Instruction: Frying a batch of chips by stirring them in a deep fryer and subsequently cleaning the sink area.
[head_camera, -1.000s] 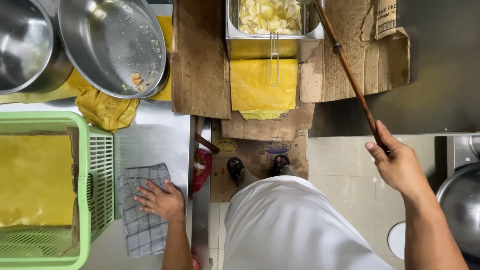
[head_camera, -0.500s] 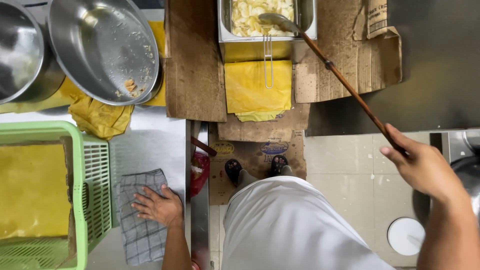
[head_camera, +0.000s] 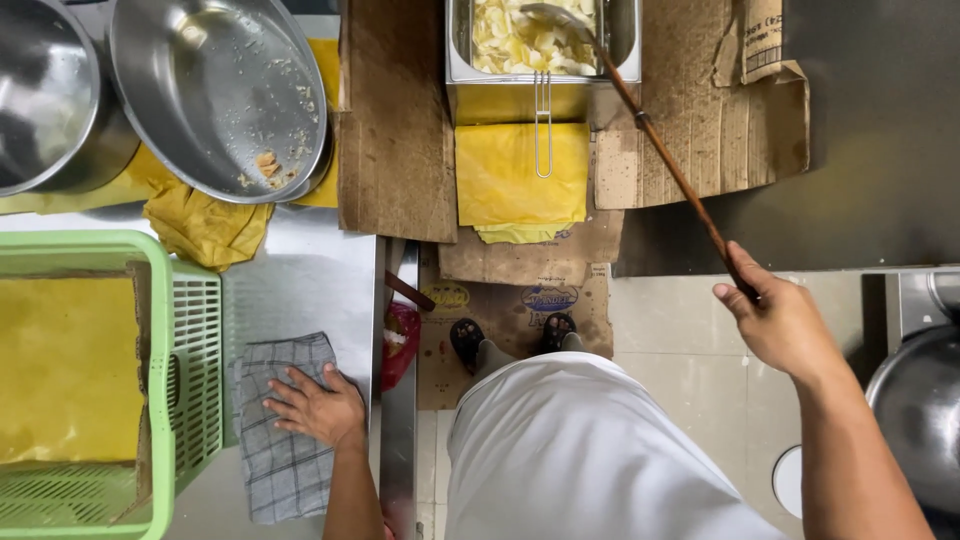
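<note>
The right hand (head_camera: 778, 322) grips a long wooden-handled metal skimmer (head_camera: 655, 150), its head at twelve o'clock in the steel fryer of pale chips (head_camera: 530, 40). The left hand (head_camera: 315, 405), fingers spread, lies flat on a grey checked cloth (head_camera: 275, 450) at eight o'clock.

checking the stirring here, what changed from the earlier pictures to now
The right hand, gripping the long wooden handle, swung the skimmer head from outside the fryer's right edge in over the pale food pieces. The left hand stayed flat on the checked cloth. The steel bowls and green basket kept their places on the counter.
</note>
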